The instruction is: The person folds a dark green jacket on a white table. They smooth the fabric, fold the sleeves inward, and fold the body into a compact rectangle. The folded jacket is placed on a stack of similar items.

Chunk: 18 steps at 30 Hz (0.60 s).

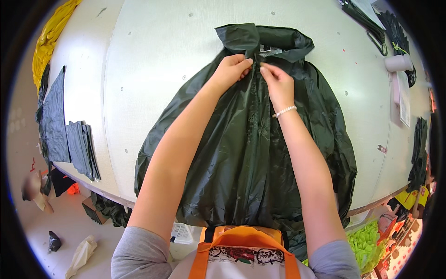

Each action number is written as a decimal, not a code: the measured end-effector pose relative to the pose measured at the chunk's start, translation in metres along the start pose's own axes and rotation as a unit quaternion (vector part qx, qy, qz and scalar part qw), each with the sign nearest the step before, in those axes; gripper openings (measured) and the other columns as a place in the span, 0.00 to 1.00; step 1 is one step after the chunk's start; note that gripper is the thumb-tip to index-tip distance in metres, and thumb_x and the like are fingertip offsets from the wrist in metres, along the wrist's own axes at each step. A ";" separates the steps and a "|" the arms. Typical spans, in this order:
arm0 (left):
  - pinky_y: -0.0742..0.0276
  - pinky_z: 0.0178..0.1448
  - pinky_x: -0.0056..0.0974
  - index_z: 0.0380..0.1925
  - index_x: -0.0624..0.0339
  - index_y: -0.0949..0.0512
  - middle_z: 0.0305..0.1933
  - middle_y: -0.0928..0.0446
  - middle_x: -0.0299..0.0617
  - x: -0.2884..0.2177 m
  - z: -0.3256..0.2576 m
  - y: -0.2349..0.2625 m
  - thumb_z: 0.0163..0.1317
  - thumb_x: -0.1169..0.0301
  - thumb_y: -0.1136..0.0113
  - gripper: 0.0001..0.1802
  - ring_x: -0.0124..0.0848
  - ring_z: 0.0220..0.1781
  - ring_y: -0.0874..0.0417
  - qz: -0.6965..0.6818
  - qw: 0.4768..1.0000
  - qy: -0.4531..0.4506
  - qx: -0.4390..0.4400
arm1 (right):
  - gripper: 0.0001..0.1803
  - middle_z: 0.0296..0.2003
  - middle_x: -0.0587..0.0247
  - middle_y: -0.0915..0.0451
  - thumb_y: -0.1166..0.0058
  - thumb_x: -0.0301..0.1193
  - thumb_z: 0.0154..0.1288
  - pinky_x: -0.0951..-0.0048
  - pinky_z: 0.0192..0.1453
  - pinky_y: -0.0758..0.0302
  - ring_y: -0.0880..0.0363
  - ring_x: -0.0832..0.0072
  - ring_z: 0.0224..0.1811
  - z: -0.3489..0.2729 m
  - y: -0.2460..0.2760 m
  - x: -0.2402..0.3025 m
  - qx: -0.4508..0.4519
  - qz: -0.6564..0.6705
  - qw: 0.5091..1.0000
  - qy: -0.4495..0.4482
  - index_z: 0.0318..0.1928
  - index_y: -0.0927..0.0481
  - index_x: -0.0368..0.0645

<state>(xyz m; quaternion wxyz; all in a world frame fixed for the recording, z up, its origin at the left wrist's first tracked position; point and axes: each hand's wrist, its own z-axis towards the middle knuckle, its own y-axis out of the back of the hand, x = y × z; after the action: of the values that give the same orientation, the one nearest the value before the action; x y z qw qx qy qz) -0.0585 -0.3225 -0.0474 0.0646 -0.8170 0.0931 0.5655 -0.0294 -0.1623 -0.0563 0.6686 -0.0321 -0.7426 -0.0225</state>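
Observation:
A dark green raincoat (223, 162) lies spread on the pale table, its collar (283, 39) at the far end and its hem toward me. Down its middle runs a zipper (255, 121). My left hand (231, 69) is closed on the jacket's front edge just below the collar, thumb and fingers pinching the fabric. Close by on the right, my right hand (278, 83) pinches at the top of the zipper; what sits between its fingertips is too small to make out. A beaded bracelet (284, 111) circles my right wrist.
Folded dark fabric pieces (82, 149) and yellow fabric (51, 39) lie along the left side. At the right are a white cup (398, 63), black straps (364, 23) and small thread snips (382, 149). A person (35, 188) is at the lower left.

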 end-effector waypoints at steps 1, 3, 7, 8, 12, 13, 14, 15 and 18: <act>0.33 0.30 0.31 0.24 0.61 0.27 0.22 0.26 0.36 0.000 -0.010 -0.006 0.63 0.62 0.42 0.14 0.24 0.24 0.28 0.098 0.986 -0.086 -0.102 | 0.13 0.32 0.62 0.17 0.38 0.30 0.58 0.78 0.35 0.26 0.22 0.82 0.29 -0.016 0.007 0.011 0.012 -0.077 0.997 0.005 0.40 0.18 0.33; 0.31 0.28 0.37 0.27 0.65 0.26 0.22 0.23 0.45 -0.010 -0.045 -0.018 0.61 0.64 0.40 0.14 0.29 0.23 0.24 0.252 0.929 -0.139 -0.234 | 0.15 0.27 0.57 0.18 0.35 0.32 0.55 0.76 0.32 0.26 0.22 0.78 0.26 -0.060 0.021 0.033 0.034 -0.231 0.972 0.009 0.37 0.19 0.33; 0.22 0.34 0.48 0.15 0.63 0.20 0.20 0.22 0.52 -0.026 -0.131 -0.056 0.57 0.49 0.42 0.27 0.49 0.27 0.18 0.470 0.880 0.007 -0.062 | 0.14 0.21 0.57 0.22 0.34 0.30 0.53 0.74 0.27 0.28 0.25 0.74 0.19 -0.135 0.037 0.041 0.061 -0.276 0.957 -0.069 0.34 0.21 0.33; 0.21 0.35 0.47 0.16 0.65 0.20 0.21 0.21 0.53 -0.015 -0.142 -0.063 0.57 0.48 0.42 0.28 0.50 0.28 0.17 0.496 0.867 0.040 -0.035 | 0.13 0.21 0.58 0.21 0.35 0.29 0.54 0.75 0.27 0.29 0.25 0.76 0.19 -0.147 0.036 0.035 0.049 -0.257 0.963 -0.064 0.34 0.21 0.32; 0.21 0.33 0.45 0.18 0.67 0.20 0.22 0.21 0.54 0.004 -0.147 -0.068 0.53 0.43 0.40 0.32 0.48 0.28 0.17 0.521 0.844 0.071 -0.107 | 0.09 0.23 0.60 0.21 0.41 0.25 0.60 0.78 0.27 0.30 0.28 0.83 0.21 -0.169 0.025 0.036 -0.030 -0.112 0.991 -0.069 0.38 0.20 0.31; 0.21 0.32 0.45 0.18 0.67 0.20 0.23 0.21 0.54 0.004 -0.147 -0.069 0.52 0.42 0.39 0.33 0.48 0.28 0.17 0.527 0.838 0.080 -0.116 | 0.09 0.23 0.59 0.21 0.42 0.24 0.61 0.78 0.27 0.31 0.28 0.82 0.21 -0.170 0.026 0.030 -0.029 -0.129 0.990 -0.045 0.39 0.20 0.30; 0.21 0.32 0.45 0.18 0.67 0.20 0.23 0.21 0.54 0.003 -0.147 -0.067 0.51 0.41 0.38 0.33 0.48 0.28 0.17 0.519 0.842 0.093 -0.111 | 0.09 0.23 0.64 0.22 0.42 0.24 0.61 0.80 0.27 0.32 0.30 0.85 0.22 -0.171 0.027 0.028 -0.029 -0.127 0.991 -0.040 0.39 0.20 0.31; 0.21 0.32 0.45 0.19 0.68 0.20 0.23 0.20 0.54 0.003 -0.148 -0.063 0.50 0.41 0.37 0.34 0.48 0.28 0.17 0.512 0.846 0.107 -0.104 | 0.09 0.23 0.68 0.23 0.41 0.25 0.62 0.83 0.27 0.34 0.32 0.88 0.22 -0.171 0.029 0.026 -0.030 -0.125 0.991 -0.035 0.40 0.19 0.31; 0.22 0.32 0.44 0.16 0.67 0.21 0.20 0.21 0.50 0.011 -0.144 -0.055 0.49 0.42 0.35 0.32 0.45 0.25 0.18 0.512 0.848 0.117 -0.076 | 0.08 0.25 0.71 0.21 0.39 0.25 0.61 0.84 0.29 0.32 0.30 0.89 0.24 -0.170 0.030 0.027 -0.023 -0.118 0.992 -0.039 0.38 0.18 0.31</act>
<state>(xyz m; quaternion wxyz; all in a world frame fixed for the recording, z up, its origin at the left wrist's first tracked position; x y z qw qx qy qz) 0.0890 -0.3005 -0.0072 -0.3071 -0.7159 0.4617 0.4243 0.1390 -0.1447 -0.0120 0.6309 0.0393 -0.7660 -0.1170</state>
